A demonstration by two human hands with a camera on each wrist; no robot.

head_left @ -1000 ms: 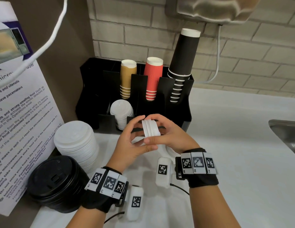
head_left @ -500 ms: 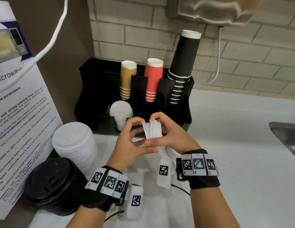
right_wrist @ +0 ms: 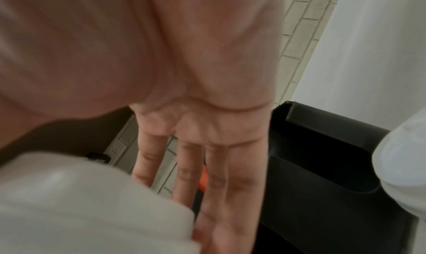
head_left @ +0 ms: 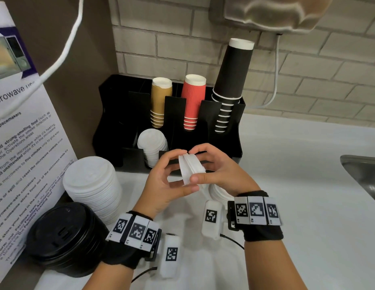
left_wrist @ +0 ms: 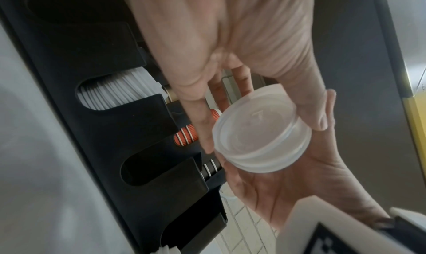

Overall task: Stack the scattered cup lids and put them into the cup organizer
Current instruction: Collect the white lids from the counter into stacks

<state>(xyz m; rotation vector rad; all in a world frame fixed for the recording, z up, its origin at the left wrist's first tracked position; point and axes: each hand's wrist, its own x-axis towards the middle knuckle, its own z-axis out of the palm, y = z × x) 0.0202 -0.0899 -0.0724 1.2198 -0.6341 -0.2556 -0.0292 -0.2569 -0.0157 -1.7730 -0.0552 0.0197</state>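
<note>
- A small stack of white lids (head_left: 191,169) is being held on edge between the left hand (head_left: 165,181) and right hand (head_left: 219,172), fingers of both curled around its rim, just in front of the black cup organizer (head_left: 234,126).
- The lids are being kept uneven; slippage onto the table (head_left: 297,185) is being risked if the pinch loosens.
- A snag against the organizer's lid slot (left_wrist: 143,168) is being judged possible unless the edges are squared.
</note>
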